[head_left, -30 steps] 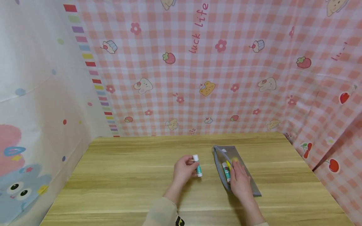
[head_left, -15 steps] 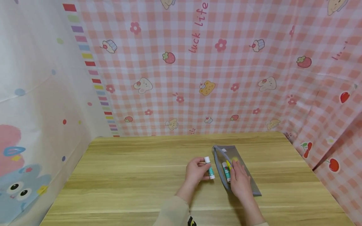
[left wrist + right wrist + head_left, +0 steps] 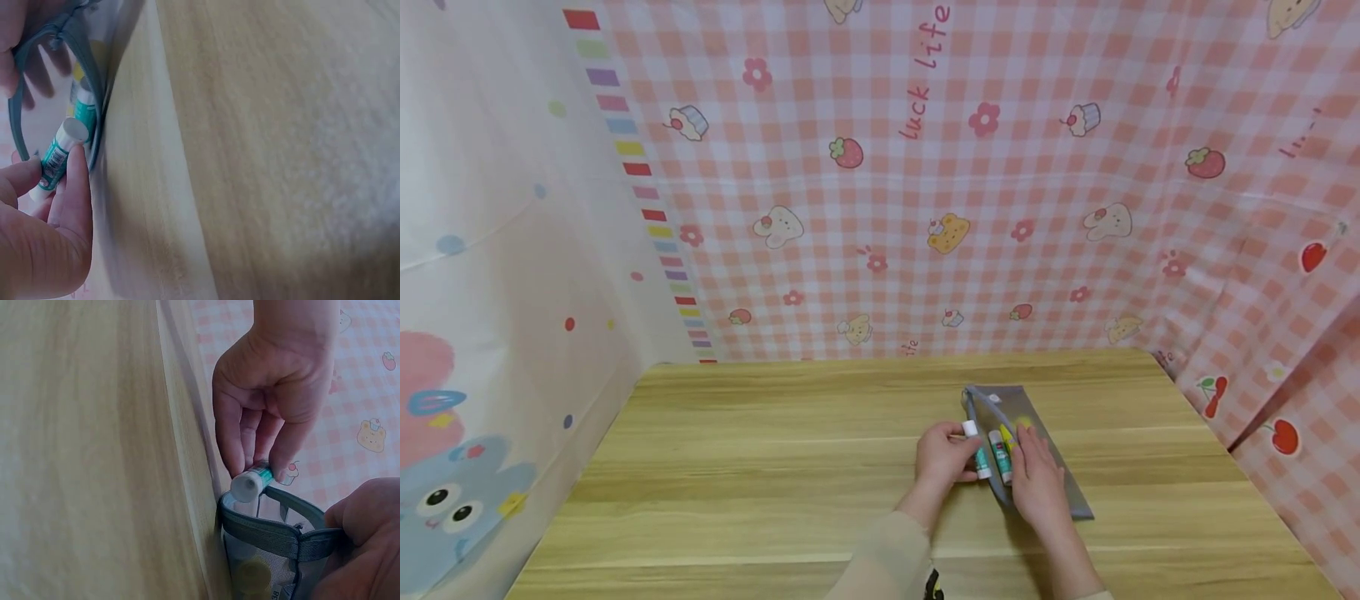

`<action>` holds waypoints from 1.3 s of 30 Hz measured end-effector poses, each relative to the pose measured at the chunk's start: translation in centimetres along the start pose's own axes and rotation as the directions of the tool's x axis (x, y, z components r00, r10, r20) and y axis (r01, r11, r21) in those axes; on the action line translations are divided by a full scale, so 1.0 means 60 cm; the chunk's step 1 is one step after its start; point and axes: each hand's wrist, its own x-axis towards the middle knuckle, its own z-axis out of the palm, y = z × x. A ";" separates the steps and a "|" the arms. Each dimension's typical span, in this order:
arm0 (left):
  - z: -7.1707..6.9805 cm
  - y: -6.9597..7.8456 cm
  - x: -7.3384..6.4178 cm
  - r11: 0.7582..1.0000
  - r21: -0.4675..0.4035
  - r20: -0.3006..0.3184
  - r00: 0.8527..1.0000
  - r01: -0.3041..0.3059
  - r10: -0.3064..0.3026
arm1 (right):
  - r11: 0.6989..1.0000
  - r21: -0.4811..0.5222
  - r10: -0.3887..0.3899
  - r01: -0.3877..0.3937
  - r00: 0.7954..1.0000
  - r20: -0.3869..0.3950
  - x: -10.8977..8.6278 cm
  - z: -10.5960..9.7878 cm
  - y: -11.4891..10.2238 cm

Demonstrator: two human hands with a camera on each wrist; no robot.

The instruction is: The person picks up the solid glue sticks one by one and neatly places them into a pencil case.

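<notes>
My left hand (image 3: 942,458) pinches a white-capped green glue stick (image 3: 980,460) between thumb and fingers. It holds the stick at the mouth of a grey see-through zipper pouch (image 3: 1011,402), whose zip is undone. Inside the pouch lies a similar glue stick (image 3: 1000,458), beside a yellow item (image 3: 1007,435) of unclear kind. My right hand (image 3: 1041,483) grips the pouch's upper side at the rim; in the left wrist view its fingers (image 3: 39,78) show through the sheer wall. The right wrist view has the held stick's round end (image 3: 247,487) just over the opening.
The pouch lies on a wood-grain table (image 3: 737,483), right of the middle. Behind the table hangs a pink checked cloth (image 3: 880,200), with a white printed cloth (image 3: 497,250) at the left.
My left hand has moved right with the glue stick, from bare table to the pouch's mouth. My right hand and the pouch have stayed in place.
</notes>
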 end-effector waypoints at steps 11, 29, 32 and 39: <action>0.018 -0.009 -0.001 0.996 0.083 -0.022 1.000 0.015 -0.013 | 1.000 -0.009 -0.001 0.001 1.000 -0.007 -0.001 -0.001 0.000; 0.032 -0.003 -0.017 0.993 -0.085 0.056 0.996 0.077 -0.072 | 1.000 -0.008 -0.025 0.025 0.999 -0.024 -0.002 -0.001 0.000; 0.035 -0.002 -0.018 0.989 -0.115 0.078 0.993 0.092 -0.083 | 0.998 -0.024 -0.054 0.053 0.998 -0.045 -0.002 0.004 -0.001; 0.034 -0.007 -0.015 0.984 -0.151 0.115 0.991 0.091 -0.074 | 0.995 -0.061 -0.082 0.081 0.996 -0.023 -0.003 0.010 -0.002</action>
